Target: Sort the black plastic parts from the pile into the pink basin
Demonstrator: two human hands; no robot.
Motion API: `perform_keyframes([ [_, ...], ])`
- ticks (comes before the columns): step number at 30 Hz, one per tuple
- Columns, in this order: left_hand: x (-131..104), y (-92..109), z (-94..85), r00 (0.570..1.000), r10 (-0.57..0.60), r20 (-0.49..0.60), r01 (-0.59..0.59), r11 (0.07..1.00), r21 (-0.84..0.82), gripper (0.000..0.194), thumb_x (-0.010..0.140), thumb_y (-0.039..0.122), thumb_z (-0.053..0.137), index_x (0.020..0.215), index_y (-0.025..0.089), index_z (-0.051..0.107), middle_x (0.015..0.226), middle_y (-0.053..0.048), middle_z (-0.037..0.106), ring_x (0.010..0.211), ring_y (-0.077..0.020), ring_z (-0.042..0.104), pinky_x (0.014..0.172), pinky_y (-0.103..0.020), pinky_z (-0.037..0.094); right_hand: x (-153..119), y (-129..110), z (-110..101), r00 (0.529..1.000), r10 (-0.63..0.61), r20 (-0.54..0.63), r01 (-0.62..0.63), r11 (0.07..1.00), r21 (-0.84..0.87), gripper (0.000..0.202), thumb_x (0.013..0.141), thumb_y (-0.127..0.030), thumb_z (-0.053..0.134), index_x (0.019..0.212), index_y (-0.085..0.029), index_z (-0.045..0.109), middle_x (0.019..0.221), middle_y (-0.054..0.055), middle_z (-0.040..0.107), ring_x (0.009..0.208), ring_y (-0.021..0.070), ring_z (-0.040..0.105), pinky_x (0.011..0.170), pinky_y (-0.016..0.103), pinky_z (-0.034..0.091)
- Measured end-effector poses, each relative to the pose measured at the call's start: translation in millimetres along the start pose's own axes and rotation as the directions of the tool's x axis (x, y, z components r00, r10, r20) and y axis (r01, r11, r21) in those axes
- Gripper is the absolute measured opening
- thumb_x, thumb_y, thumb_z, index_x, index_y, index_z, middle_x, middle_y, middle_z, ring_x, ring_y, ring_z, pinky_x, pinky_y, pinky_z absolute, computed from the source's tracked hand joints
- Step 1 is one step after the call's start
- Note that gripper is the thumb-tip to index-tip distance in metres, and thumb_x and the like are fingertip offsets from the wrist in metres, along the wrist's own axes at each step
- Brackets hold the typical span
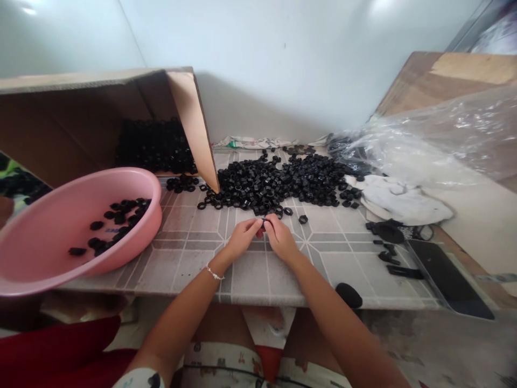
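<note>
My left hand (pixel 242 237) and my right hand (pixel 279 237) meet over the front middle of the table, their fingers closed together on a small black part (pixel 264 222). Its shape is mostly covered by my fingertips. Just beyond them spreads a large heap of black ring-shaped parts (pixel 258 186). One loose black ring (pixel 303 219) lies to the right of my hands. On the left, a pink basin (pixel 133 188) holds several black parts (pixel 121 218).
A cardboard box (pixel 188 108) lies open behind the basin, with black parts inside. At right are clear plastic (pixel 436 129), a white cloth (pixel 398 199), a dark phone-like slab (pixel 448 277) and small black pieces. A round black object (pixel 349 295) sits at the front edge.
</note>
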State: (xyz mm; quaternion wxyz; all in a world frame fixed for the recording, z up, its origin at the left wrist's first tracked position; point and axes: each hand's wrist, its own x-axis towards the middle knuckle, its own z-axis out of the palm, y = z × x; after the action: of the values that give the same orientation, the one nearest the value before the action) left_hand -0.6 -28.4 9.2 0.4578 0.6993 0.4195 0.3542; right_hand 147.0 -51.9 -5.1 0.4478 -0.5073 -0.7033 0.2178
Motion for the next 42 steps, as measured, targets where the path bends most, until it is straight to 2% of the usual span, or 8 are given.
perform_keyframes([
  [9, 1, -5, 0.0, 0.994, 0.104, 0.024, -0.107, 0.977, 0.182, 0.041, 0.091, 0.050, 0.038, 0.077, 0.016, 0.055, 0.075, -0.002, 0.058, 0.074, -0.0159, 0.051, 0.070, -0.028, 0.041, -1, 2, 4, 0.994, 0.096, 0.049, -0.103, 0.981, 0.163, 0.028, 0.096, -0.041, 0.028, 0.081, -0.023, 0.043, 0.069, -0.002, 0.050, 0.066, 0.0151, 0.050, 0.064, 0.027, 0.037],
  [17, -2, -5, 0.3, 0.913, 0.407, -0.011, -0.306, 0.705, 0.639, 0.042, 0.093, 0.051, 0.036, 0.092, 0.016, 0.059, 0.087, -0.010, 0.058, 0.086, -0.0238, 0.049, 0.081, -0.038, 0.038, 4, 4, 8, 0.960, 0.249, 0.125, -0.279, 0.872, 0.402, 0.045, 0.089, -0.063, 0.031, 0.070, -0.023, 0.042, 0.060, -0.003, 0.039, 0.055, 0.0132, 0.039, 0.053, 0.027, 0.034],
  [27, -1, -7, -3.0, 0.927, 0.300, -0.224, -0.194, 0.897, 0.398, 0.026, 0.092, 0.040, 0.047, 0.098, 0.017, 0.058, 0.089, -0.006, 0.062, 0.086, -0.0183, 0.056, 0.076, -0.032, 0.044, 18, 16, 6, 0.893, 0.356, 0.273, -0.447, 0.641, 0.624, 0.065, 0.070, -0.086, 0.029, 0.069, -0.023, 0.046, 0.048, -0.007, 0.034, 0.038, 0.0097, 0.033, 0.040, 0.024, 0.027],
  [32, -37, 29, -66.2, 0.771, 0.490, -0.406, -0.160, 0.768, 0.621, 0.027, 0.086, 0.033, 0.058, 0.110, 0.020, 0.058, 0.099, -0.008, 0.063, 0.095, -0.0199, 0.058, 0.086, -0.035, 0.046, 13, 14, 2, 0.880, 0.353, 0.319, -0.475, 0.619, 0.626, 0.061, 0.070, -0.081, 0.041, 0.069, -0.020, 0.050, 0.049, -0.006, 0.041, 0.040, 0.0100, 0.040, 0.043, 0.025, 0.032],
  [34, -60, 47, -110.1, 0.721, 0.493, -0.487, -0.025, 0.721, 0.692, 0.027, 0.084, 0.030, 0.058, 0.110, 0.020, 0.058, 0.102, -0.008, 0.063, 0.095, -0.0204, 0.058, 0.087, -0.035, 0.047, 10, 13, 2, 0.877, 0.345, 0.335, -0.481, 0.652, 0.586, 0.057, 0.070, -0.077, 0.047, 0.069, -0.020, 0.051, 0.049, -0.006, 0.042, 0.041, 0.0102, 0.041, 0.044, 0.025, 0.033],
  [38, -94, 63, -193.1, 0.626, 0.292, -0.723, 0.402, 0.673, 0.620, 0.023, 0.081, 0.028, 0.058, 0.103, 0.019, 0.060, 0.097, -0.008, 0.066, 0.090, -0.0237, 0.061, 0.086, -0.040, 0.049, 8, 13, 2, 0.881, 0.314, 0.353, -0.462, 0.728, 0.506, 0.048, 0.070, -0.068, 0.057, 0.069, -0.021, 0.051, 0.048, -0.007, 0.042, 0.041, 0.0110, 0.042, 0.044, 0.025, 0.033],
  [40, -99, 62, -213.6, 0.565, 0.250, -0.786, 0.529, 0.622, 0.578, 0.029, 0.078, 0.025, 0.060, 0.106, 0.017, 0.058, 0.102, -0.010, 0.066, 0.097, -0.0279, 0.060, 0.091, -0.046, 0.046, 7, 14, 1, 0.883, 0.302, 0.359, -0.456, 0.730, 0.508, 0.046, 0.071, -0.067, 0.056, 0.069, -0.021, 0.051, 0.048, -0.006, 0.043, 0.042, 0.0115, 0.044, 0.045, 0.026, 0.035],
  [42, -95, 59, -210.4, 0.510, 0.328, -0.795, 0.547, 0.589, 0.594, 0.039, 0.076, 0.022, 0.062, 0.113, 0.015, 0.055, 0.113, -0.014, 0.063, 0.108, -0.0319, 0.055, 0.098, -0.052, 0.040, 7, 14, 0, 0.887, 0.292, 0.358, -0.449, 0.730, 0.516, 0.045, 0.073, -0.066, 0.054, 0.070, -0.021, 0.052, 0.048, -0.006, 0.044, 0.043, 0.0114, 0.045, 0.047, 0.026, 0.036],
])
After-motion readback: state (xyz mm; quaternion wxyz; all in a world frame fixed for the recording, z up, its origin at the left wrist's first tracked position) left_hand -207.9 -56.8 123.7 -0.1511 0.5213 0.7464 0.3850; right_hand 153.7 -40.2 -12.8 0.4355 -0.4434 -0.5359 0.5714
